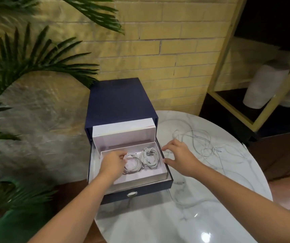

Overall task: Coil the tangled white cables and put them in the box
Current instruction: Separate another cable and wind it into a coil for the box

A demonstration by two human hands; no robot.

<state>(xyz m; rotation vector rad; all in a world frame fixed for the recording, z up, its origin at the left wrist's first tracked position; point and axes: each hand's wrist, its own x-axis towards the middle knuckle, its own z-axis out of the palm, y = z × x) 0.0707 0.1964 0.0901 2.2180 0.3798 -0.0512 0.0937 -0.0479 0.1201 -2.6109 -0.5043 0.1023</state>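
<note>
While my left hand point(113, 162) pinches the left coil point(134, 163) inside the white box point(140, 179) at frame centre, beside a second coil point(149, 157), my right hand point(177, 156) hovers spread and empty at the box's right rim. If I let go carelessly, the coil could spring loose. Tangled cables point(202, 142) lie centre-right on the table point(210, 216).

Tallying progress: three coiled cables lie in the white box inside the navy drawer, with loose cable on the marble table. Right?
Not three: the head view shows two coiled cables in the white box inside the navy drawer, with loose cable on the marble table.
</note>
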